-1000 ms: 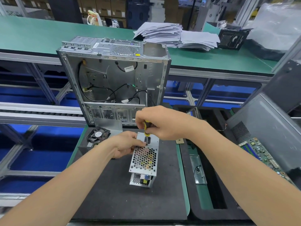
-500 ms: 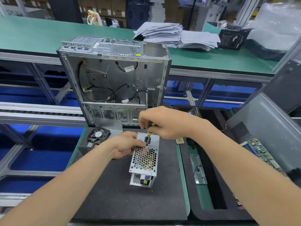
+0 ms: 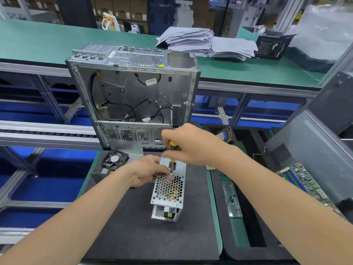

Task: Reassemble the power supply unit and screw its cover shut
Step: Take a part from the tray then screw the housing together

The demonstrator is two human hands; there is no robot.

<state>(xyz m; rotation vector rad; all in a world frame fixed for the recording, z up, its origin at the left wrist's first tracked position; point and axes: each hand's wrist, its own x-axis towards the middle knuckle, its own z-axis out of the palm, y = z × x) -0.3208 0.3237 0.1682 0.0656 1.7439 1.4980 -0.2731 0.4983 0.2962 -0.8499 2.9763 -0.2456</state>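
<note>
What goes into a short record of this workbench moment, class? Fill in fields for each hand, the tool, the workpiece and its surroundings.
left hand: holds the far left edge of the power supply unit
right hand: grips the screwdriver
screwdriver: yellow handle, upright, tip down at the unit's far end; the screw is too small to see
power supply unit: on the dark mat, honeycomb grille facing up
behind: open computer case, loose cables inside
left: black fan
right: green circuit board

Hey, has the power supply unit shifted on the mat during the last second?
No. The power supply unit sits at the same spot and angle relative to the open computer case behind it.
</note>
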